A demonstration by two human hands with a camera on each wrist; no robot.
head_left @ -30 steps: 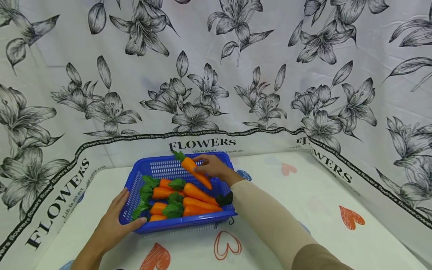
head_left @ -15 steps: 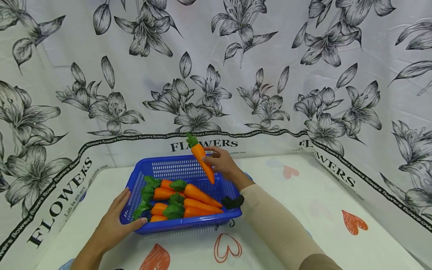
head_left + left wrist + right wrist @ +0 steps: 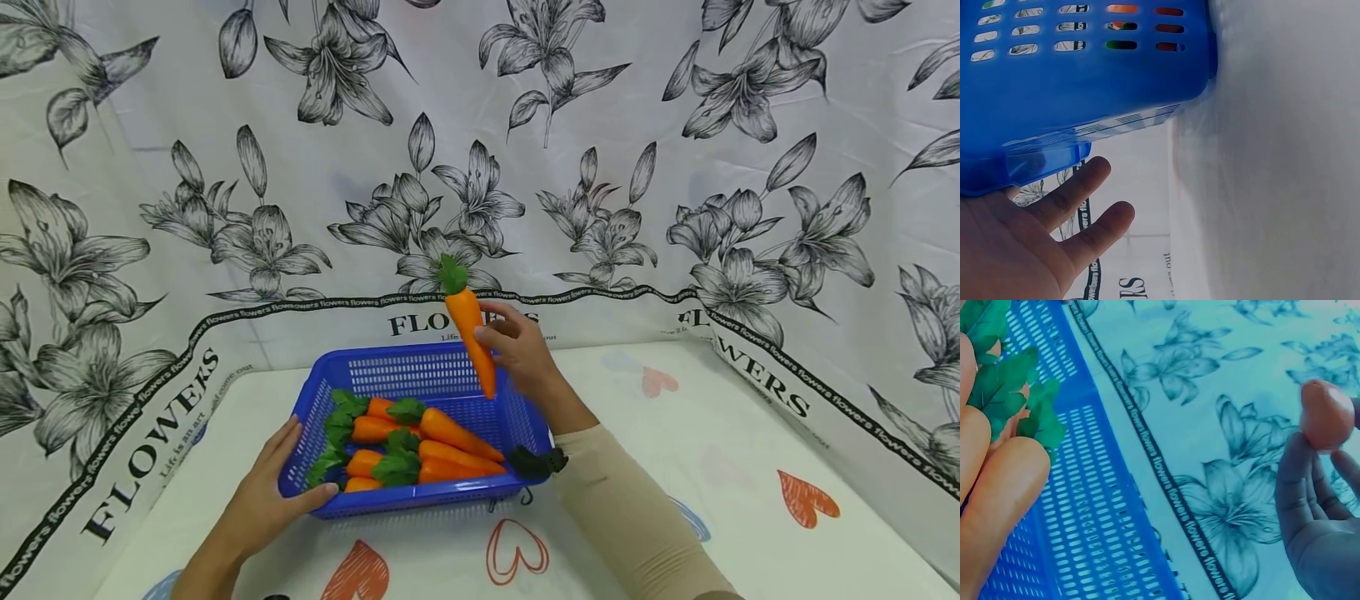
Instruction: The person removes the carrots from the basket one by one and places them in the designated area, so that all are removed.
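Carrot (image 3: 468, 332), one, in right hand (image 3: 519, 348); left hand (image 3: 264, 493) holding one basket (image 3: 417, 493)

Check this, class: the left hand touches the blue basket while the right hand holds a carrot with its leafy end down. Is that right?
Not quite: the head view shows the right hand holding the carrot with its leafy end up. The left hand touches the blue basket.

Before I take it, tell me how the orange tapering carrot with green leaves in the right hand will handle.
The orange tapering carrot is probably stiff: it shows no sag in the pinch of the right hand. It seems light, since that pinch alone holds it up. Its rounded body may roll if set down.
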